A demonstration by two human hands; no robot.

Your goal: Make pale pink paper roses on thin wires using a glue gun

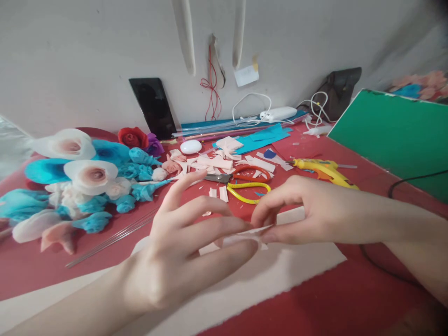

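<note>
Between my two hands is a small piece of pale paper (pixel 241 237), held low over a long pale pink paper sheet (pixel 280 275) on the red table. My left hand (pixel 189 242) pinches its near end, the index finger raised away from the others. At the other end my right hand (pixel 297 210) grips the piece between thumb and fingers. Fingers partly cover the piece, so its full shape is hidden. Just beyond the hands lie scissors (pixel 248 184) with one red and one yellow handle, among pale paper scraps (pixel 213 163).
Blue, white and pink paper flowers (pixel 91 175) are heaped at the left, beside thin wires (pixel 112 238). A yellow glue gun (pixel 324 170) lies at the right, near a green board (pixel 395 135). A black phone (pixel 153 107) leans on the wall. A dark cable (pixel 378 268) crosses the right side.
</note>
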